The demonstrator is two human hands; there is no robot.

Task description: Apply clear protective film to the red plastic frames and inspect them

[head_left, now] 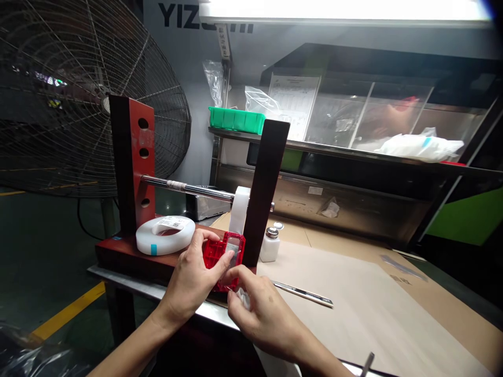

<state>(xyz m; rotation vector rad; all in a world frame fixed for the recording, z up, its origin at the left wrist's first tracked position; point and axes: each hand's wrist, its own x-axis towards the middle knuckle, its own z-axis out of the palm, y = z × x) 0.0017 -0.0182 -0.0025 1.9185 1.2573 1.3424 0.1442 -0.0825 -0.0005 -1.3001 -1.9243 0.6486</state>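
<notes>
To my left a big wire-caged fan (pixel 78 94) stands on the floor. Before me, a red stand (pixel 135 157) carries a steel rod (pixel 188 188) with a white roll (pixel 239 209) on it; a second white roll (pixel 165 235) lies flat on its base. A small white bottle (pixel 270 245) and a thin metal strip (pixel 302 293) sit on the cardboard-covered surface (pixel 373 309). A green tray (pixel 236 119) rests on the shelf (pixel 353 153).

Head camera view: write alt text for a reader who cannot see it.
A person's left hand holds a red plastic part while the right hand touches its lower edge. Behind them, a white tape roll lies flat on a red-brown stand, with a white bottle on the cardboard-covered table.
</notes>
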